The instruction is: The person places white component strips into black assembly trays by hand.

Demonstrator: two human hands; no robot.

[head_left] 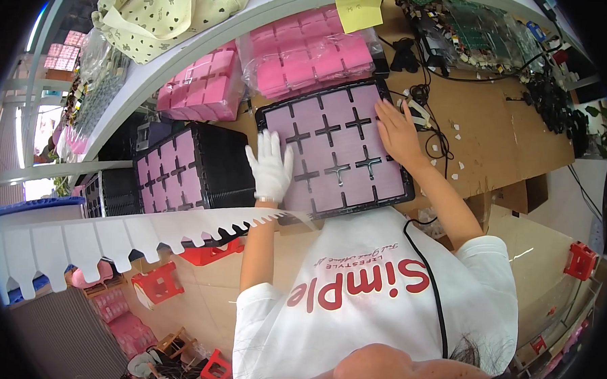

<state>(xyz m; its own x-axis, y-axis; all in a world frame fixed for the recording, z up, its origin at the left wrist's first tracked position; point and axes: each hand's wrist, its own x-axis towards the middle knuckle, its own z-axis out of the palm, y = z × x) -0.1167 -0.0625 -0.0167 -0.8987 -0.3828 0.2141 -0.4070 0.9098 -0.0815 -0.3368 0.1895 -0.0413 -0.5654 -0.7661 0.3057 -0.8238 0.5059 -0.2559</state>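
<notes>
A black tray (314, 210) with pink-mauve panels and black cross-shaped dividers lies at a slant on the table in front of me. My left hand (270, 168), in a white glove, rests flat along its left edge with the fingers stretched out. My right hand (399, 134) is bare and lies over the tray's upper right edge, fingers extended and the thumb lifted apart. Neither hand has anything in its grasp. Left of the gloved hand stands a stack of black trays (224, 166), the outermost showing the same pink panels and crosses.
Pink packs in clear plastic (309, 51) sit behind the tray, with another pink bundle (203, 83) to their left. Black cables (441, 143) and paper scraps lie on the brown tabletop (502, 134) at right. A white toothed strip (132, 233) crosses the lower left. Circuit boards (479, 34) lie far right.
</notes>
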